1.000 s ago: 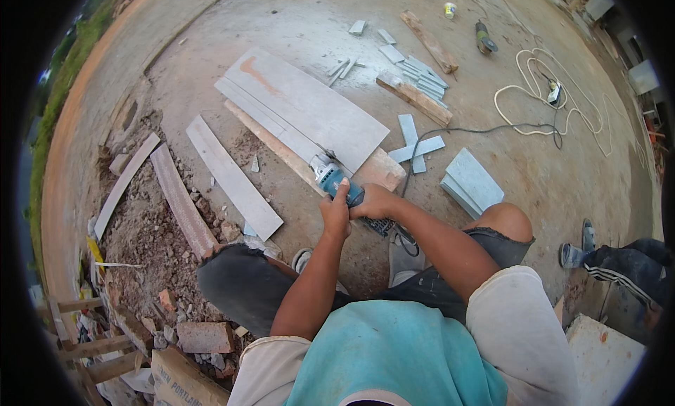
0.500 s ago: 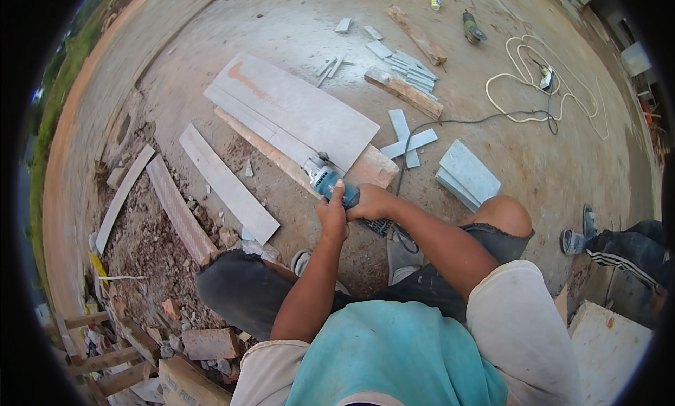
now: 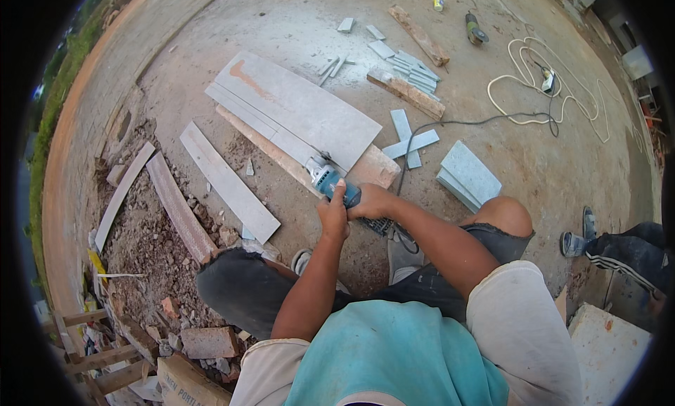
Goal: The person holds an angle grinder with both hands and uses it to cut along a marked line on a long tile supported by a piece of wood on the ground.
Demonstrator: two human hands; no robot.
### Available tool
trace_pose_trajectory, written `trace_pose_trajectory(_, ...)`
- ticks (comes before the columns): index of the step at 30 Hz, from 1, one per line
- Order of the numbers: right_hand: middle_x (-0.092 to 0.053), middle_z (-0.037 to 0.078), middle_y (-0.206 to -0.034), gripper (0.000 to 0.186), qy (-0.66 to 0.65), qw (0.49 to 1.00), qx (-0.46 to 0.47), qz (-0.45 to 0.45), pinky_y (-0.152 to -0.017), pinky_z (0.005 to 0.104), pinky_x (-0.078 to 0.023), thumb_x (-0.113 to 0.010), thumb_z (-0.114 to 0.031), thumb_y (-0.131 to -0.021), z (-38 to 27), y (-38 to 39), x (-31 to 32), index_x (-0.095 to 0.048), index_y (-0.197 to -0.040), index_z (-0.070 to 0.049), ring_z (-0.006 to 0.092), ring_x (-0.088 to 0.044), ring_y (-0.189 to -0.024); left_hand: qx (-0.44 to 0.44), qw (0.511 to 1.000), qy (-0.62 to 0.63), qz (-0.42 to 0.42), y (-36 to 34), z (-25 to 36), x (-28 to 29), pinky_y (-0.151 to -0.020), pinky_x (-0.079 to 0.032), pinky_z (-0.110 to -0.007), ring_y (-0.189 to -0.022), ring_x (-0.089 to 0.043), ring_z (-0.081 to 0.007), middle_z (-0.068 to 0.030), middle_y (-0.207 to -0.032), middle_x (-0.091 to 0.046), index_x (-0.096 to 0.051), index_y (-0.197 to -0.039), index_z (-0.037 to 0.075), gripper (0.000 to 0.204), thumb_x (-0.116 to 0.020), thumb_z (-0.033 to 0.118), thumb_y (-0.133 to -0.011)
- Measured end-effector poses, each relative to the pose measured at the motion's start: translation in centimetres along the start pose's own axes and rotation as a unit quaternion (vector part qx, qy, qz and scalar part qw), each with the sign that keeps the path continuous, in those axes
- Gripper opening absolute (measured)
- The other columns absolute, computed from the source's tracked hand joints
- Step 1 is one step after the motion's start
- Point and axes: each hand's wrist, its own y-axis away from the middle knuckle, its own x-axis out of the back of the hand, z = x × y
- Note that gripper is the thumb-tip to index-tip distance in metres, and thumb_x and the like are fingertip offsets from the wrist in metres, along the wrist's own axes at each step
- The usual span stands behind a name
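Note:
Both my hands are closed around the body of a blue angle grinder [image 3: 328, 180]. My left hand [image 3: 333, 215] wraps it from the left, while my right hand [image 3: 370, 201] grips its rear end. The disc end meets the near part of a large grey tile [image 3: 302, 104]. A dark straight line runs along the tile, near its left long edge, up to the grinder. Under the tile lie pale supporting boards or slabs [image 3: 376, 168], partly covered. The grinder's dark cord [image 3: 402, 168] trails off to the right.
Long tile strips [image 3: 228, 183] lie to the left beside rubble [image 3: 151, 265]. Cut pieces [image 3: 411, 142] and stacked tiles [image 3: 470, 174] are on the right. Farther off lie a second grinder [image 3: 475, 30] and a coiled cable [image 3: 517, 75]. Another person's legs [image 3: 626, 255] show at the right.
Hardly anything differs. My hands keep their hold on the angle grinder at nearly the same spot on the tile, and the view has shifted very slightly.

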Motion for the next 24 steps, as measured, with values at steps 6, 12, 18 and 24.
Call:
trace_pose_trajectory(6,-0.071,0.021,-0.090,0.057,-0.010,1.000,-0.006,-0.013,-0.076,0.0355,-0.052,-0.082,-0.040,-0.054,-0.4,0.7,0.3,-0.072,-0.090,0.002,0.0313,-0.070,-0.085,-0.001,1.000,-0.003,0.003,0.5,0.0,-0.2,-0.068,-0.054,-0.031,-0.077,-0.064,-0.0170,-0.0104,-0.093,-0.063,-0.059,-0.103,-0.009,0.042,-0.072,0.027,-0.088)
trace_pose_trajectory(12,-0.071,0.020,-0.090,0.055,-0.015,1.000,-0.008,-0.008,-0.076,0.0357,-0.052,-0.081,-0.040,-0.054,-0.3,1.2,0.4,-0.071,-0.089,0.001,0.0312,-0.069,-0.085,0.015,0.999,-0.032,-0.011,0.1,-0.8,0.6,-0.075,-0.056,-0.034,-0.085,-0.066,-0.0212,-0.0121,-0.100,-0.063,-0.054,-0.112,-0.009,0.044,-0.069,0.026,-0.091)
trace_pose_trajectory(18,-0.071,0.020,-0.090,0.055,-0.008,1.000,-0.010,-0.015,-0.076,0.0356,-0.052,-0.081,-0.040,-0.055,-0.5,1.6,0.6,-0.071,-0.089,0.001,0.0313,-0.069,-0.084,0.007,1.000,-0.013,-0.015,0.7,-0.8,0.2,-0.075,-0.056,-0.034,-0.086,-0.066,-0.0212,-0.0120,-0.101,-0.063,-0.054,-0.113,-0.009,0.045,-0.070,0.027,-0.091)
trace_pose_trajectory(24,-0.071,0.020,-0.090,0.056,-0.013,1.000,-0.001,-0.019,-0.076,0.0358,-0.052,-0.081,-0.041,-0.055,0.2,1.1,0.3,-0.071,-0.091,0.002,0.0318,-0.069,-0.085,0.013,1.000,-0.025,-0.006,0.6,-0.8,0.3,-0.074,-0.056,-0.034,-0.086,-0.066,-0.0210,-0.0119,-0.101,-0.063,-0.054,-0.113,-0.008,0.044,-0.070,0.026,-0.090)
